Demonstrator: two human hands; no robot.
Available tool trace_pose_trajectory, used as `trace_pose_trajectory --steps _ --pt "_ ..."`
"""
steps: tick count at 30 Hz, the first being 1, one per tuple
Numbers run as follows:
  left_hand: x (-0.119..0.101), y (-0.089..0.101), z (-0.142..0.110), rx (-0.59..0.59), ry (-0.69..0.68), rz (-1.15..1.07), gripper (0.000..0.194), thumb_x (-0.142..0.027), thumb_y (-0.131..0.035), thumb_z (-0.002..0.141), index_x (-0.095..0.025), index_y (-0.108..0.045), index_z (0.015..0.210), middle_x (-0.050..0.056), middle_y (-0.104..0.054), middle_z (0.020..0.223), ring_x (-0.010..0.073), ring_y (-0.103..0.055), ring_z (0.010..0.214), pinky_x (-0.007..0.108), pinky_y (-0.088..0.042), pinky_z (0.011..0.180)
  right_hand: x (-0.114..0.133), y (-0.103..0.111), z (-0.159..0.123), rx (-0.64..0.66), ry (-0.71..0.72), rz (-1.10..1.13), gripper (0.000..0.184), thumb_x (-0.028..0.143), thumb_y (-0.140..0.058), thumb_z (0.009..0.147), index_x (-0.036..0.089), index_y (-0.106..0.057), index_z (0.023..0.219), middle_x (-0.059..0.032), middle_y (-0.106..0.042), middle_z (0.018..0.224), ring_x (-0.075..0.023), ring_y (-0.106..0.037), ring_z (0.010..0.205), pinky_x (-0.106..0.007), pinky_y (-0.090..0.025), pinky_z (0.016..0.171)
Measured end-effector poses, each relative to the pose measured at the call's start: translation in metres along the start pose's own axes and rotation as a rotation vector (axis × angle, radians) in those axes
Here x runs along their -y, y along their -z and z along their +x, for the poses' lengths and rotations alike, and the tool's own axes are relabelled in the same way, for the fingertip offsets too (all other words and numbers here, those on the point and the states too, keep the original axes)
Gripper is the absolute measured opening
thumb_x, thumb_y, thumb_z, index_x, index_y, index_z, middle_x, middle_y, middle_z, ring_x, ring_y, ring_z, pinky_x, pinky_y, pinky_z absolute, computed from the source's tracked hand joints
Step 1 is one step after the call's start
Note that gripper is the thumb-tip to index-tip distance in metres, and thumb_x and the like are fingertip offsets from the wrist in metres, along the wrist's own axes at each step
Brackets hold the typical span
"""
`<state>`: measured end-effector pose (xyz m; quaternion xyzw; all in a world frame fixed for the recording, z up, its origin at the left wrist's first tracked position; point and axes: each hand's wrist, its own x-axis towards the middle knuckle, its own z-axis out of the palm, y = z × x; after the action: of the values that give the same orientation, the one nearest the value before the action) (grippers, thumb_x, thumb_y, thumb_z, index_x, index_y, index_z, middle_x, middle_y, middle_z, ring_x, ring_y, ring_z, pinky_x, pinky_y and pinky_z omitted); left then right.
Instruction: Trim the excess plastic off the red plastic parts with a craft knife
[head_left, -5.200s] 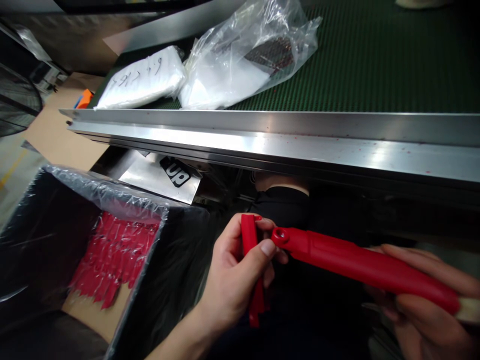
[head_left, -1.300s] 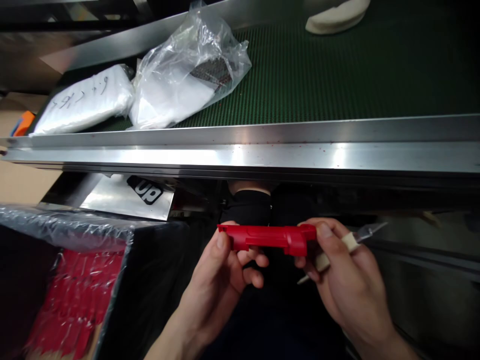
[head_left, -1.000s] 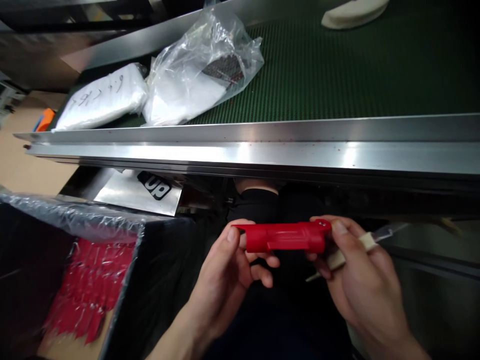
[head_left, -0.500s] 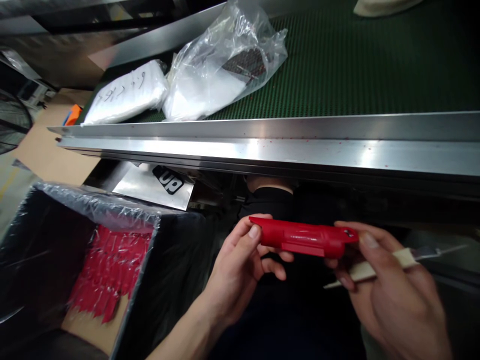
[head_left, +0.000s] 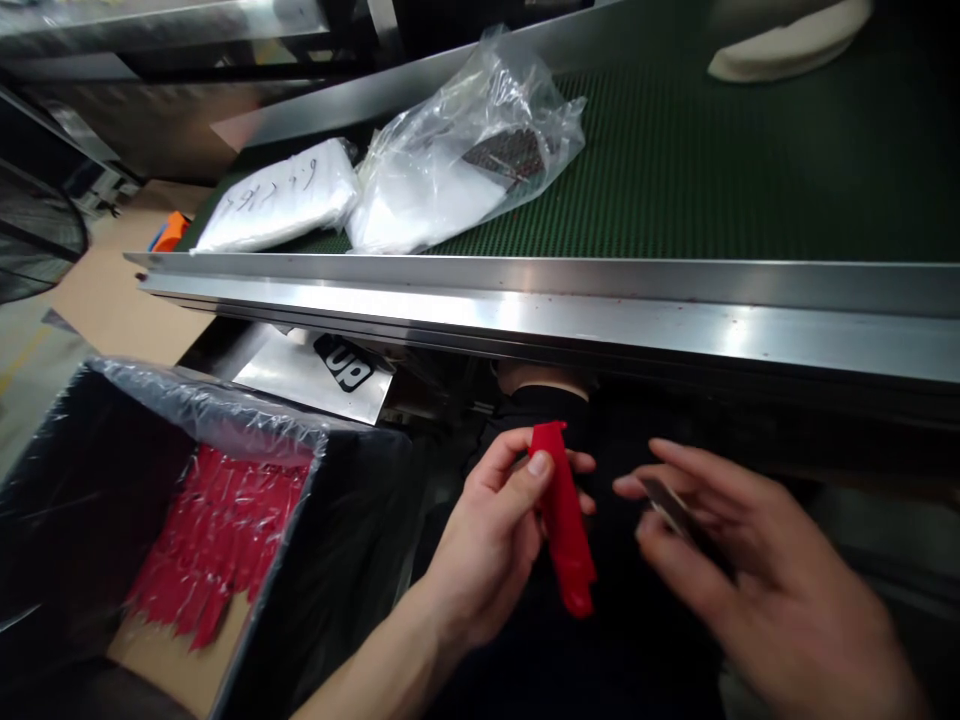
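Observation:
My left hand [head_left: 491, 525] is closed on a red plastic tubular part [head_left: 566, 530], pinched near its upper end between thumb and fingers. The part hangs steeply, its lower end tilted a little to the right. To its right, apart from it, my right hand [head_left: 765, 570] is curled around a slim knife [head_left: 679, 515]. Only a short, blurred stretch of the knife shows between thumb and fingers; the rest is hidden by the hand.
At the lower left stands a black bin [head_left: 300, 560] lined with clear plastic, holding rows of red parts [head_left: 217, 530]. Ahead runs a green conveyor belt [head_left: 660, 190] behind a metal rail [head_left: 525, 290]. White packets [head_left: 281, 195], a clear bag [head_left: 480, 140] and a cream object [head_left: 791, 45] lie on the belt.
The red part has swung from level to steeply hanging in my left hand. My right hand has let go of its right end, and the knife has turned within the hand.

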<state>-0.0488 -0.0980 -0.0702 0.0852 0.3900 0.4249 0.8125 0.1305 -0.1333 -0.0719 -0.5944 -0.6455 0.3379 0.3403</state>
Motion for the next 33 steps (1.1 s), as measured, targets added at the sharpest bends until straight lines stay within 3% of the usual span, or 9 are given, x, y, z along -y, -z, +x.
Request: trace_pose_trajectory --steps 3,5,10,17,33 --pt "-0.001 -0.004 -0.004 0.010 0.040 -0.004 0.015 -0.029 -0.051 0.095 -0.017 -0.054 0.103 0.007 -0.065 0.100 0.0118 -0.060 0.069 0.020 -0.050 0.055 0.005 0.010 0.013 -0.025 0.140 -0.091 0.040 0.019 -0.054 0.094 0.034 -0.055 0.131 0.0025 -0.066 0.111 -0.0089 -0.067 0.091 -0.016 -0.055 0.081" --pt "-0.002 -0.009 -0.007 0.005 0.059 0.012 0.019 -0.033 -0.047 0.096 -0.016 -0.055 0.100 0.008 -0.064 0.097 0.0103 -0.056 0.061 0.018 -0.046 0.046 0.012 0.015 0.022 -0.001 0.281 -0.146 0.043 0.009 -0.053 0.092 0.029 -0.057 0.130 0.0001 -0.063 0.116 -0.0101 -0.063 0.100 -0.019 -0.052 0.087" --pt "-0.003 -0.018 -0.014 0.017 0.029 0.154 0.031 -0.043 -0.045 0.095 -0.015 -0.057 0.100 0.003 -0.059 0.064 0.0086 -0.046 0.046 0.016 -0.036 0.040 0.028 0.021 0.036 -0.013 0.495 -0.287 0.043 -0.002 -0.054 0.087 0.015 -0.060 0.126 -0.0065 -0.061 0.118 -0.0141 -0.059 0.106 -0.028 -0.049 0.093" --pt "-0.005 -0.021 -0.021 0.003 -0.041 0.207 0.032 -0.045 -0.045 0.095 -0.017 -0.059 0.098 0.003 -0.058 0.063 0.0098 -0.047 0.049 0.017 -0.035 0.044 0.037 0.022 0.033 -0.110 0.561 -0.386 0.041 0.001 -0.059 0.083 0.014 -0.064 0.121 -0.0102 -0.064 0.116 -0.0232 -0.061 0.101 -0.041 -0.049 0.086" --pt "-0.005 -0.028 -0.024 0.013 -0.089 0.181 0.030 -0.044 -0.046 0.094 -0.017 -0.057 0.091 0.003 -0.059 0.060 0.0086 -0.046 0.046 0.015 -0.034 0.043 0.042 0.023 0.032 -0.132 0.637 -0.440 0.040 0.000 -0.057 0.083 0.013 -0.065 0.120 -0.0126 -0.063 0.117 -0.0246 -0.060 0.101 -0.041 -0.048 0.082"
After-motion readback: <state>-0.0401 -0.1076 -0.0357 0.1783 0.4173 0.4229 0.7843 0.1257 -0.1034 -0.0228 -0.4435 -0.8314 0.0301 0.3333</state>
